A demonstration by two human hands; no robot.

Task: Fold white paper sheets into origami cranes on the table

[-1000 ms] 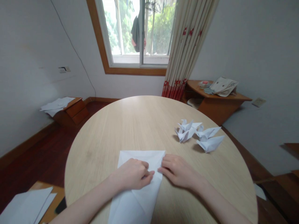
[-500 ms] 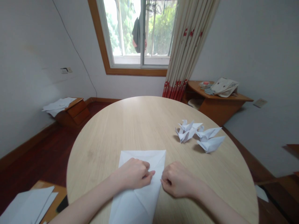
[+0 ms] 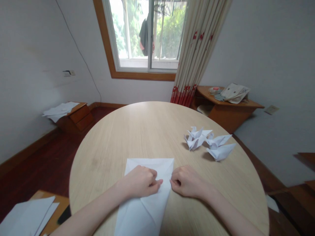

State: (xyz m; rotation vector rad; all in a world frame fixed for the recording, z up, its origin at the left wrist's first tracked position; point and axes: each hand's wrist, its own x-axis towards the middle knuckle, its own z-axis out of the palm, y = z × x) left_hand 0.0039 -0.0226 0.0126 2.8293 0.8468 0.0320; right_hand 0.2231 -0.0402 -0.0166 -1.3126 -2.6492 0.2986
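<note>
A folded sheet of white paper (image 3: 137, 216) lies near the table's front edge, with crease lines running across it. My left hand (image 3: 142, 180) rests on top, fingers curled in and knuckles up, pressing the sheet down. Along the paper's right edge is my right hand (image 3: 183, 181), its thumb and fingertips pinched together at that edge. The fingertips' exact hold on the paper is partly hidden. Beyond my right hand, several folded paper birds (image 3: 197, 142) stand in a cluster on the table.
The round wooden table (image 3: 103, 144) fills the middle. More white sheets (image 3: 27, 216) lie on a low surface at lower left, and others (image 3: 60, 109) on a small cabinet (image 3: 81, 118). A corner desk (image 3: 228, 111) holds a bag-like item. A window and curtain (image 3: 194, 49) are behind.
My right hand has slid a short way up the paper's right edge, away from me. My left hand stays in place on the sheet. The view has shifted slightly.
</note>
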